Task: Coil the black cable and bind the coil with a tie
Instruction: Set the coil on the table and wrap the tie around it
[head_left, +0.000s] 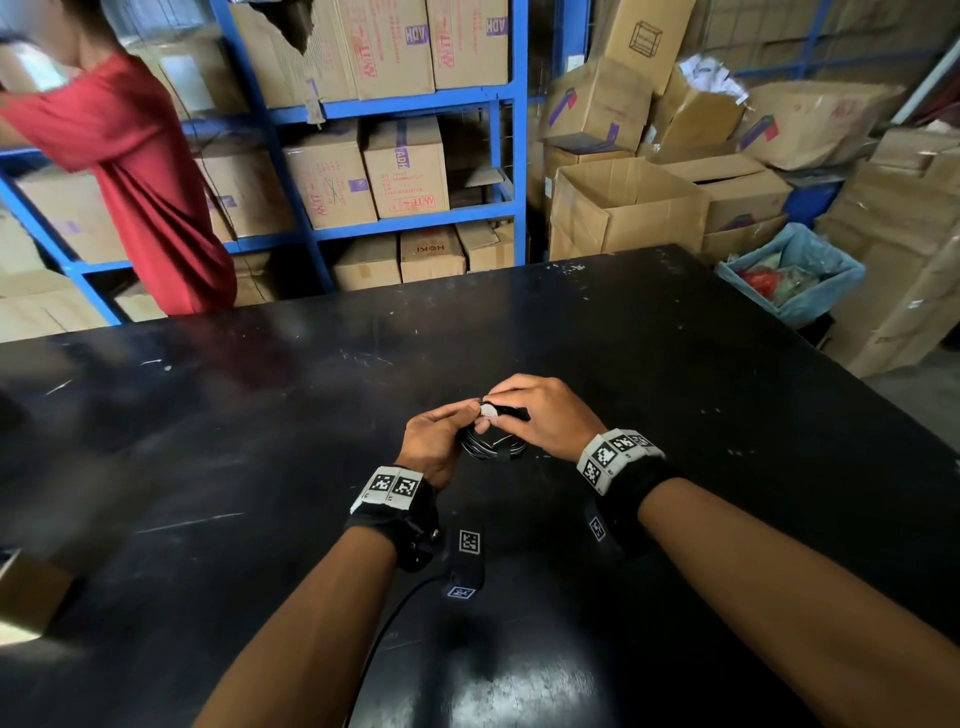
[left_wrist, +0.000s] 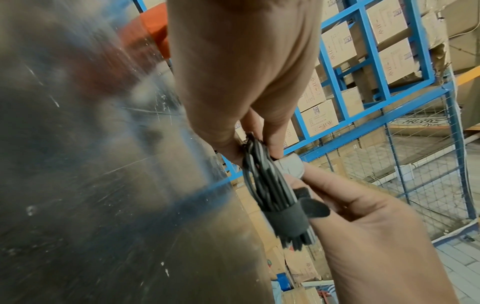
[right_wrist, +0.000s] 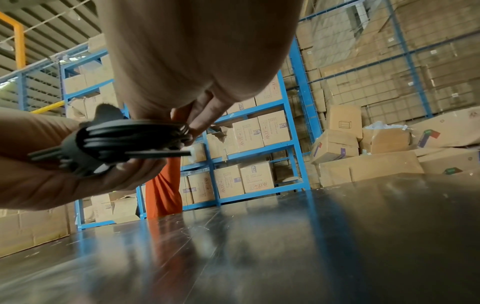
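Observation:
Both hands hold the coiled black cable (head_left: 491, 449) just above the black table (head_left: 675, 374). A black fabric tie (left_wrist: 288, 218) is wrapped round one end of the coil (right_wrist: 130, 139), and its free tab sticks out. My left hand (head_left: 457, 426) grips the coil at the tie (right_wrist: 74, 148), with a fingertip up by the pale plug (head_left: 488, 410). My right hand (head_left: 501, 408) comes over the top and pinches the coil's far end (left_wrist: 254, 150). The plug (left_wrist: 291, 167) lies between the two hands.
A person in a red shirt (head_left: 135, 171) stands at the table's far left edge. Blue shelving with cartons (head_left: 395, 171) lies behind, with stacked boxes and a blue-lined bin (head_left: 789, 270) at right. A tagged black strap (head_left: 467, 561) lies below my wrists, and a cardboard box (head_left: 26, 597) sits at left.

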